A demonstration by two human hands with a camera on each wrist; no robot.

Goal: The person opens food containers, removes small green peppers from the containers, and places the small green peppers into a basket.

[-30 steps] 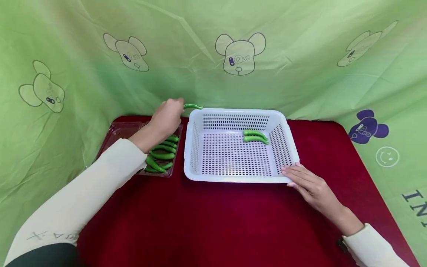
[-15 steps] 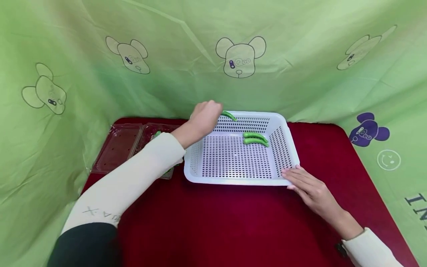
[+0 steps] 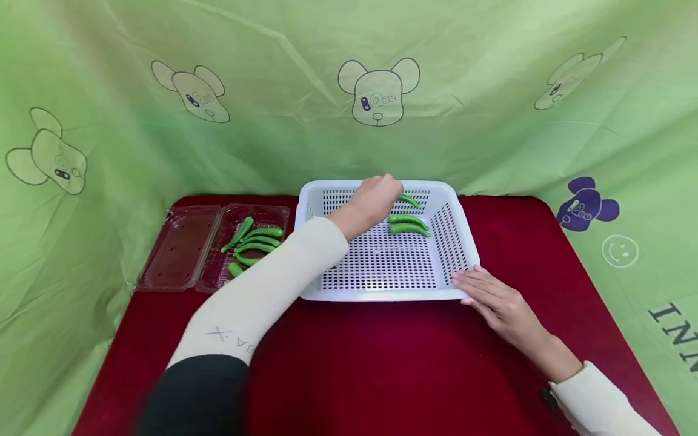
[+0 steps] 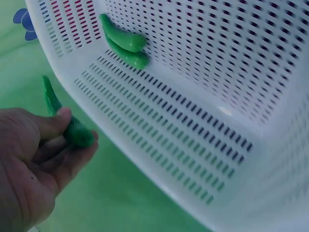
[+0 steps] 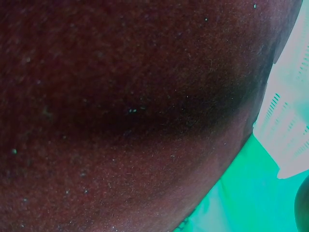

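Observation:
My left hand (image 3: 376, 203) pinches a green chili pepper (image 3: 410, 200) over the far side of the white perforated plastic basket (image 3: 382, 295). In the left wrist view the thumb and fingers hold the pepper (image 4: 79, 135) around its middle, beside the basket's rim, both its ends showing. Two more green peppers (image 3: 409, 228) lie side by side on the basket floor toward the right wall. At the basket's front right corner my right hand (image 3: 501, 306) holds the rim, fingers over the top and thumb on the outside. The right wrist view barely shows the basket (image 5: 285, 140).
Left of the basket lies an opened clear plastic clamshell box (image 3: 180, 248) with several green peppers (image 3: 259, 240) in one half, partly hidden by the left sleeve. A red cloth (image 3: 382, 363) covers the table. Green printed curtain (image 3: 294, 133) hangs close behind and at both sides.
My left hand has carried the pepper rightward from above the clamshell box, over the basket's left rim, to its far right part. The right hand stays on the corner.

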